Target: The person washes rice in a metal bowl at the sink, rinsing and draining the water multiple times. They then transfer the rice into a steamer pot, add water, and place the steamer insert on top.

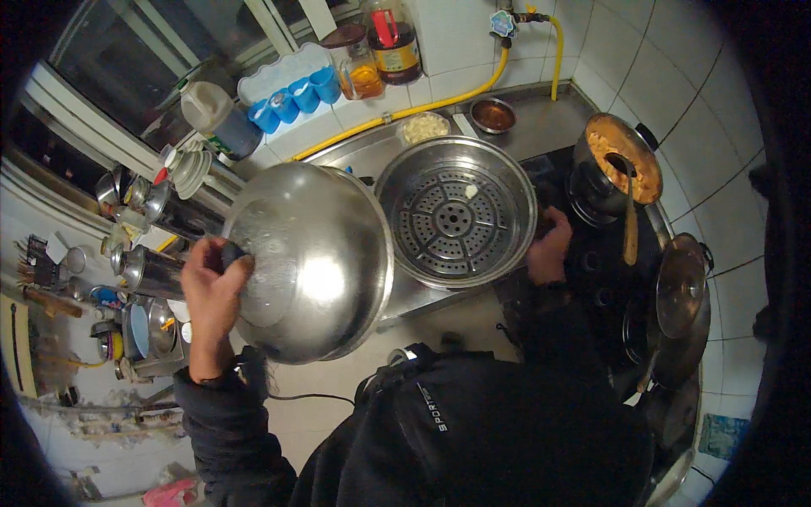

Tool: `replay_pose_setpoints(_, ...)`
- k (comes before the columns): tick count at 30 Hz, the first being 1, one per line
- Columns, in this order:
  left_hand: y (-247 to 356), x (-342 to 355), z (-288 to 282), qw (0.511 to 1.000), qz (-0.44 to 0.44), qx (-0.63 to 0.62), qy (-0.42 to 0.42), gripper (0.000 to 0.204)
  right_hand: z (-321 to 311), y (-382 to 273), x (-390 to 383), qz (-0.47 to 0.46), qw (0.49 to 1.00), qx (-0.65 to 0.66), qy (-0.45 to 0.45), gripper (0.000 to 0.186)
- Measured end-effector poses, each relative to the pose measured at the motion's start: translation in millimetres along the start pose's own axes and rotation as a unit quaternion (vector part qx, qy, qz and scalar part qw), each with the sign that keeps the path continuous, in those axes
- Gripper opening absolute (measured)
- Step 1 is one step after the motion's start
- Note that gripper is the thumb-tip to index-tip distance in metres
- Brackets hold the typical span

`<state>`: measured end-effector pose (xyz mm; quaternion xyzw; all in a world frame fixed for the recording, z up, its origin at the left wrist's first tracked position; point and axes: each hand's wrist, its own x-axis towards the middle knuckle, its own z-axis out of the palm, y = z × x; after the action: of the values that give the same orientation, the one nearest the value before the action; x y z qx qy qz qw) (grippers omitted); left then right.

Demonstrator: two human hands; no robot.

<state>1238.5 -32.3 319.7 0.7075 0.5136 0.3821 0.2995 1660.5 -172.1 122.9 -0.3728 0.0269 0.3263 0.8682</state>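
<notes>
My left hand (pixel 214 291) is closed round the dark knob of a large domed steel lid (pixel 296 228). The lid is tilted, off to the left of a round steel steamer (pixel 452 217), and it covers part of the counter. In the steamer lies a perforated metal tray with one small white piece (pixel 470 192) on it. At the steamer's right side, my right hand (pixel 549 247) has its fingers curled at the dark side handle, which the hand largely hides.
On the right, the black stove (pixel 591 262) bears a pot of orange-brown food (pixel 623 160) with a wooden-handled ladle in it. A lidded pan (pixel 680 287) stands nearer. Behind the steamer are a bowl of pale pieces (pixel 425 128), a small brown-filled bowl (pixel 492 115) and a yellow pipe (pixel 405 114).
</notes>
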Motion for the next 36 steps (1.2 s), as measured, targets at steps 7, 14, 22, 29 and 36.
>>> replay_pose_setpoints(7, -33.4, 3.4, 57.7, 0.997, -0.011, 0.06, -0.054, 0.032, -12.7, -33.3, -12.4, 0.017, 0.995, 0.088, 0.039, 0.023)
replay_pose_setpoints(14, -67.4, 4.6, 112.5, 0.975, 0.01, 0.187, -0.122, 0.041, -75.9, -40.6, 15.8, 0.037, 0.966, 0.2, -0.163, 0.031)
replay_pose_setpoints(22, -108.9, 19.2, 159.1, 0.959, 0.028, 0.244, -0.142, 0.04, -62.8, -39.4, 19.8, -0.049, 0.992, 0.065, 0.093, 0.016)
replay_pose_setpoints(29, -131.2, 35.1, 193.2, 0.95, 0.036, 0.272, -0.147, 0.042, -50.3, -49.1, -3.4, -0.2, 0.943, -0.24, 0.114, 0.026)
replay_pose_setpoints(36, -145.2, 47.8, 211.7, 0.947, 0.016, 0.285, -0.145, 0.052, -25.2, -48.3, -45.1, -0.484, 0.662, -0.572, -0.013, 0.044)
